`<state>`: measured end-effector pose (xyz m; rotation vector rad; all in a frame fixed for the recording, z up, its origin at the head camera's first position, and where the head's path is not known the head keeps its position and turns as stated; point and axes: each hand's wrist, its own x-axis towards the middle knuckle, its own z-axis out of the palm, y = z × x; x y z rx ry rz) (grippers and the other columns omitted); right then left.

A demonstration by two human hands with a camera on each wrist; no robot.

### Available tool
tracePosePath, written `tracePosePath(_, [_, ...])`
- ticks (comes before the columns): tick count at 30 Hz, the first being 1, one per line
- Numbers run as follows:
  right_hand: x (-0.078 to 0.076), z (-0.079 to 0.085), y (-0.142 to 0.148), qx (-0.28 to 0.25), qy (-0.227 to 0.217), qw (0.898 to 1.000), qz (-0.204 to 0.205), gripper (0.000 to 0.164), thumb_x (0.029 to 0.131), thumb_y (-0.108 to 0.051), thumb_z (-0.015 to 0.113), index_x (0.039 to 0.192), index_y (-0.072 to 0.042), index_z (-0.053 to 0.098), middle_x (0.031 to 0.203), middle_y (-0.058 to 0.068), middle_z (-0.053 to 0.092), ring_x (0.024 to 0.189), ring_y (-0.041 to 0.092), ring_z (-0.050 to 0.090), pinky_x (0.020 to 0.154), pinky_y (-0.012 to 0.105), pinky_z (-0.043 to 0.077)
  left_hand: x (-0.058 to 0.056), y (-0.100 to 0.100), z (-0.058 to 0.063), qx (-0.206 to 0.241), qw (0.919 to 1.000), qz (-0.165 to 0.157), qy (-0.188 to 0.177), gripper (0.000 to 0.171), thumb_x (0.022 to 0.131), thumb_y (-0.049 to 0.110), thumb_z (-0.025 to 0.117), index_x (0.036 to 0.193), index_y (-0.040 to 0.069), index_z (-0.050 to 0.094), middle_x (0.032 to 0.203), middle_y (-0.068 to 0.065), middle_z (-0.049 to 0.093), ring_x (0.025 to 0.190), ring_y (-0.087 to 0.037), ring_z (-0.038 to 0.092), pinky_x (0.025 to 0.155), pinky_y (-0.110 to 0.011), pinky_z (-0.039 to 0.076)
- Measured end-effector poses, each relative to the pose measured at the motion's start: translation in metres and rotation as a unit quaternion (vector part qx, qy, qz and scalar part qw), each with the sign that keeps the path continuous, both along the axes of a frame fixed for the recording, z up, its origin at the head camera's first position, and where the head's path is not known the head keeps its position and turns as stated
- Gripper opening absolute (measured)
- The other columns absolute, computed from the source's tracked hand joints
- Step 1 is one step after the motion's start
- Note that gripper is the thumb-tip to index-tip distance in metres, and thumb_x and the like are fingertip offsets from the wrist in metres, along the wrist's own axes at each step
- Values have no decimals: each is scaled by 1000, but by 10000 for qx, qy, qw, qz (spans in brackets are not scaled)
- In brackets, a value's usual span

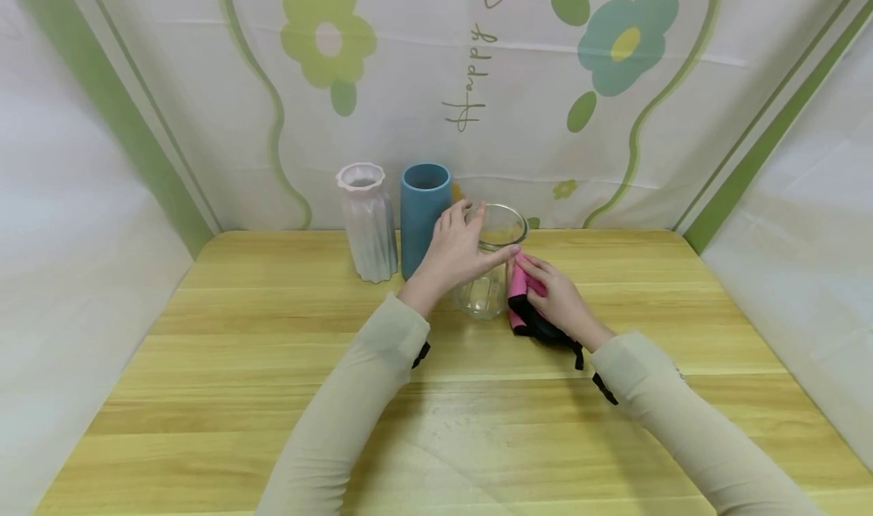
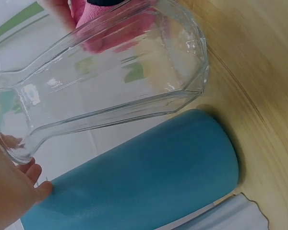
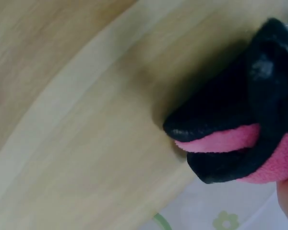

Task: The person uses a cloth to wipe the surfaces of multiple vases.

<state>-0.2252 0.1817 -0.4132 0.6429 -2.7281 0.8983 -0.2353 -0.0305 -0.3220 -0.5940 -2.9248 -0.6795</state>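
A clear glass vase [image 1: 483,292] with a wide rim stands on the wooden table. My left hand [image 1: 455,247] holds its neck, fingers at the rim's left side and the thumb across the front; in the left wrist view the hand [image 2: 12,187] is at the rim. My right hand [image 1: 562,300] grips a folded pink cloth [image 1: 518,277] with black edging, against the vase's right side. Close up in the right wrist view, the cloth [image 3: 221,140] shows its black trim, and only a bit of the hand shows.
Left of the glass vase is a tall blue vase [image 1: 424,205], close beside it. A ribbed white-to-grey vase [image 1: 368,228] stands further left. Behind them hangs a flower-printed curtain [image 1: 409,61], and white cloth walls flank the wooden table [image 1: 239,334].
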Motion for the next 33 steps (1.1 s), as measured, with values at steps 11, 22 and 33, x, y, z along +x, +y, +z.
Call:
tracePosePath(11, [-1, 21, -3, -311, 109, 9994, -50, 56, 84, 7, 56, 139, 0, 47, 144, 27, 43, 126, 44, 48, 99, 53, 45, -2, -1, 1, -306, 9992, -33, 272, 85, 90, 63, 46, 152, 8, 25, 154, -14, 28, 142, -31, 27, 120, -45, 19])
tracePosePath(22, [-3, 45, -11, -611, 419, 9971, -187, 52, 85, 5, 56, 137, 4, 48, 146, 21, 43, 124, 39, 51, 92, 47, 50, -5, -4, 4, -172, 9993, -308, 75, 83, 90, 55, 49, 152, 6, 24, 156, -12, 26, 143, -33, 24, 120, -48, 17])
tracePosePath(33, [-6, 28, -9, -472, 34, 9987, -191, 54, 84, 7, 57, 137, 5, 47, 144, 27, 43, 131, 45, 42, 107, 53, 39, -6, -4, 0, -163, 9995, -283, 17, 87, 89, 61, 48, 153, 8, 20, 158, -11, 21, 145, -31, 20, 121, -47, 12])
